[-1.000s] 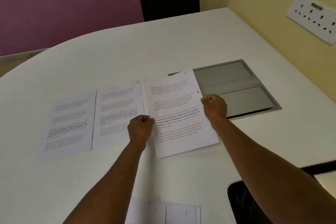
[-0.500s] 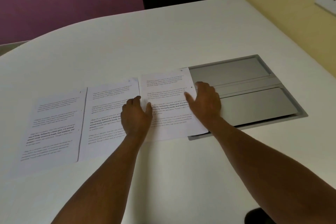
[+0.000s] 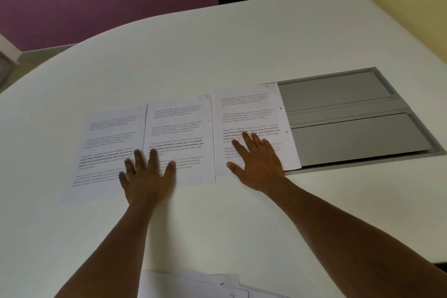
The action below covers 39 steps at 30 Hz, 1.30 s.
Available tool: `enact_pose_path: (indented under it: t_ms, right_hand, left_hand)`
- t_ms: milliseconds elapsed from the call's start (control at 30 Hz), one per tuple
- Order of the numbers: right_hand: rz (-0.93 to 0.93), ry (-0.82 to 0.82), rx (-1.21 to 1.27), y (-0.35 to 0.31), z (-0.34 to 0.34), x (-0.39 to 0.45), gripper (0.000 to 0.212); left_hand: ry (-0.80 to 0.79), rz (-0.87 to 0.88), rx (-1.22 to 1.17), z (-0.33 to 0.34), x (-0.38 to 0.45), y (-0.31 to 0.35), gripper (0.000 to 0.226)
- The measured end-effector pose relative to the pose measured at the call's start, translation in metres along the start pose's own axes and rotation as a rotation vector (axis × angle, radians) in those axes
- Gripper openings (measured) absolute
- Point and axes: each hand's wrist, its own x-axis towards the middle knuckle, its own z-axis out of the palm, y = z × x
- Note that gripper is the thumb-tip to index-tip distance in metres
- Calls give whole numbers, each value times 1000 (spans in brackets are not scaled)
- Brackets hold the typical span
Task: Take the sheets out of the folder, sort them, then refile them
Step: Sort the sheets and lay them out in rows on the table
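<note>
Three printed sheets lie side by side on the white table (image 3: 217,43). My left hand (image 3: 147,176) rests flat with spread fingers across the seam between the left sheet (image 3: 108,133) and the middle sheet (image 3: 181,118). The right sheet (image 3: 251,109) overlaps the edge of a grey panel, and my right hand (image 3: 258,159) lies flat on its lower half. A loose pile of further sheets (image 3: 193,285) shows at the bottom edge. No folder is in view.
A grey recessed metal panel (image 3: 350,116) is set into the table at the right. A purple wall stands at the back left, a yellow wall at the right, with a dark gap between them.
A second ago both hands pinched the right sheet's edges. They set it down beside the middle sheet and opened flat; my left hand slid left onto the other two sheets.
</note>
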Motion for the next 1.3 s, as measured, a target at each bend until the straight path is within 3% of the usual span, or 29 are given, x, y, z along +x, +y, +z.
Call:
enact_pose_path:
  t_ms: [467,900,1067,1300]
  right_hand:
    - [-23,-41,-28,-71,17,15,73]
    - [-28,23,-36,-95,24,28,76]
    - [-79,144,-6,-100,17,0,74]
    - [-90,63,71,-107,8,-90,78]
  left_hand:
    - [-20,-60,-32,-5,16,-85,81]
    - [5,-59,-59,-3,21,-93,82]
    - [101,2,-92,-8,-1,-85,84]
    - [80,131,-128,-22,-85,-62,87]
